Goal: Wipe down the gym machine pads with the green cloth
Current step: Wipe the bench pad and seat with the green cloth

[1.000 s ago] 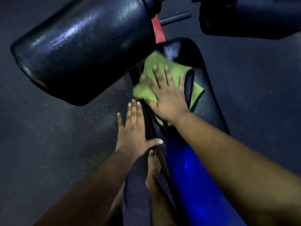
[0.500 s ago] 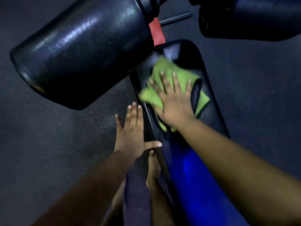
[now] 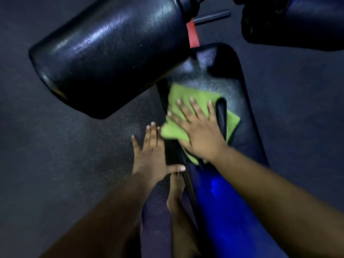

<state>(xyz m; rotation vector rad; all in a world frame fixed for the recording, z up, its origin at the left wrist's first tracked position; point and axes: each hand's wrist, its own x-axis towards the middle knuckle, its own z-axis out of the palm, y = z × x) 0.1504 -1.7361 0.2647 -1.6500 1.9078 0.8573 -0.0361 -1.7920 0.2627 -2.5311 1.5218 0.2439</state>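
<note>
We press our right hand (image 3: 198, 134) flat on the green cloth (image 3: 188, 101) at frame centre, on the dark padded surface (image 3: 247, 138). Our left hand (image 3: 151, 155), fingers straight, rests beside it over speckled floor (image 3: 74, 155). A roller pad (image 3: 111, 53) fills the upper left.

Two glossy black cylindrical roller pads (image 3: 109, 54) (image 3: 301, 23), one flat dark vinyl seat pad (image 3: 247, 144), one green cloth (image 3: 188, 101), two bare hands (image 3: 152, 155) (image 3: 201, 135), one bare foot (image 3: 176, 187).

Both forearms (image 3: 270, 192) bare, no sleeves; no rings or watch; short pale nails; one bare foot (image 3: 176, 187).
</note>
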